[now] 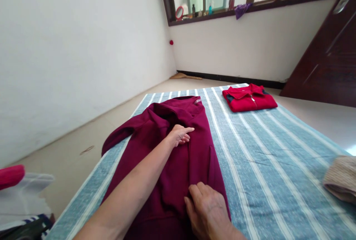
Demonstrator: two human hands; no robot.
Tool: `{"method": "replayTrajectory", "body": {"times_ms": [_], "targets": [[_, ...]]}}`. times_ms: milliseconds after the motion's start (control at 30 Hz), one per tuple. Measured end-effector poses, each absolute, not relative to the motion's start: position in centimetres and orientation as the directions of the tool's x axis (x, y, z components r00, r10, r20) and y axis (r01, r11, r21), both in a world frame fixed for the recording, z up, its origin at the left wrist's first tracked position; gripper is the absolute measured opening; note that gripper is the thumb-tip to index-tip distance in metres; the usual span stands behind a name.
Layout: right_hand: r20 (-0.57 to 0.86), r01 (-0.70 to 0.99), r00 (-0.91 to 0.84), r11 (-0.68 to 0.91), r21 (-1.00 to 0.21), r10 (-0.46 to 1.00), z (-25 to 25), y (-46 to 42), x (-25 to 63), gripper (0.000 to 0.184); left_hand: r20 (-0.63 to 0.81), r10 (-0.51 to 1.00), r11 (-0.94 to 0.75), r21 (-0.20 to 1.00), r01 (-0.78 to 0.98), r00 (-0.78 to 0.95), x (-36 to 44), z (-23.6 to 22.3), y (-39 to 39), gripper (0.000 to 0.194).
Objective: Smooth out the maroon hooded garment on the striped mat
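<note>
A maroon long-sleeved sweatshirt (pixel 155 158) lies on the striped bed cover, its neck end away from me. One sleeve spreads out to the left; the other is folded in along the right side of the body. My left hand (pixel 180 135) reaches over it and touches the upper part of the folded sleeve, index finger stretched out and the other fingers loosely bent. Nearer to me, my right hand (pixel 207 206) is closed on the lower end of that sleeve, thumb to the left. Part of the hem is hidden by my left forearm and right hand.
A folded red zip-up top (pixel 250 98) rests at the far right of the blue-and-white bed cover (pixel 267 151). Beige knitted cloth (pixel 342 179) is at the right edge. Red and white items (pixel 25 192) are at lower left. A windowsill (pixel 217 16) holds bottles and a mirror.
</note>
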State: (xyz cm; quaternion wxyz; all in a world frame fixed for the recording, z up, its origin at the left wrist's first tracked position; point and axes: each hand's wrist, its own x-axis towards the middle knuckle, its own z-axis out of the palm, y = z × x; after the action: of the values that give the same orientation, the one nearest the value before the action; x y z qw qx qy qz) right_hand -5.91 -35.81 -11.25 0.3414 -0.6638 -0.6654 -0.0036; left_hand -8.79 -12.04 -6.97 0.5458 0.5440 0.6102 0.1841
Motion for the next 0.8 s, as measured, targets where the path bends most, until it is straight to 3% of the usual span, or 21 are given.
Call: {"method": "replayTrajectory", "body": {"times_ms": [133, 367, 567, 700, 800], "targets": [[0.386, 0.882, 0.105, 0.094, -0.463, 0.916, -10.8, -35.9, -5.7, 0.011, -0.384, 0.906, 0.249, 0.823, 0.511, 0.177, -7.2, -7.2, -12.8, 0.027], [0.309, 0.920, 0.075, 0.054, -0.388, 0.948, -9.7, -35.7, -5.4, 0.008, -0.208, 0.966, 0.130, 0.906, 0.404, 0.155, -6.6, -6.8, -13.6, 0.018], [0.264, 0.926, 0.039, 0.064, -0.372, 0.964, -9.5, -35.3, -4.9, 0.010, -0.344, 0.905, 0.235, 0.895, 0.378, 0.252, -7.4, -6.6, -15.6, 0.027], [0.264, 0.923, 0.050, 0.057, -0.381, 0.963, -9.6, -35.4, -4.9, 0.010, -0.523, 0.751, 0.350, 0.833, 0.429, 0.403, -8.8, -5.6, -18.5, 0.041], [0.289, 0.925, 0.032, 0.081, -0.371, 0.957, -9.6, -35.5, -4.9, 0.010, -0.571, 0.683, 0.356, 0.805, 0.475, 0.456, -10.0, -5.2, -20.2, 0.046]]}}
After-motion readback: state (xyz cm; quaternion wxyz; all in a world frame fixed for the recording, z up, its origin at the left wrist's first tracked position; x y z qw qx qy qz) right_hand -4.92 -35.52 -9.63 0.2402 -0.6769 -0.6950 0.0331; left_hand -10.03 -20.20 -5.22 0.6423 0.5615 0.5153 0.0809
